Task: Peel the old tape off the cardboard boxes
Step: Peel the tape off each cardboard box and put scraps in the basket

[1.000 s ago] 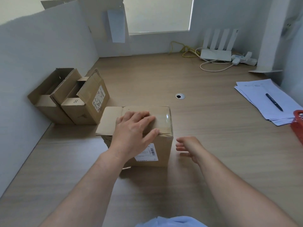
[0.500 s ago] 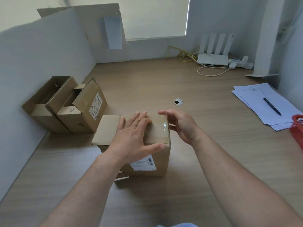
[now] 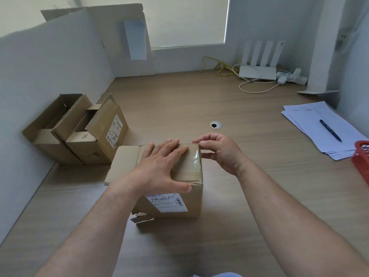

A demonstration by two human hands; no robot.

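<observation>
A small cardboard box [image 3: 179, 204] with a white barcode label stands on the wooden desk in front of me. One flap sticks out flat to its left. Clear glossy tape [image 3: 194, 158] covers the right part of its top and runs over the edge. My left hand [image 3: 159, 166] lies flat on the top with straight fingers, thumb at the front edge. My right hand [image 3: 219, 152] is at the box's far right top corner, fingertips curled and touching the tape's edge there. Whether tape is pinched between them I cannot tell.
Two open empty cardboard boxes [image 3: 79, 132] stand against the left partition. A stack of papers [image 3: 319, 128] with a pen lies at the right, beside a red basket [image 3: 362, 158]. A router with cables [image 3: 259, 70] sits at the back. A cable hole [image 3: 215, 124] lies behind the box.
My right hand has risen from the desk beside the box to its far right top corner. The left hand has stayed pressed on the top.
</observation>
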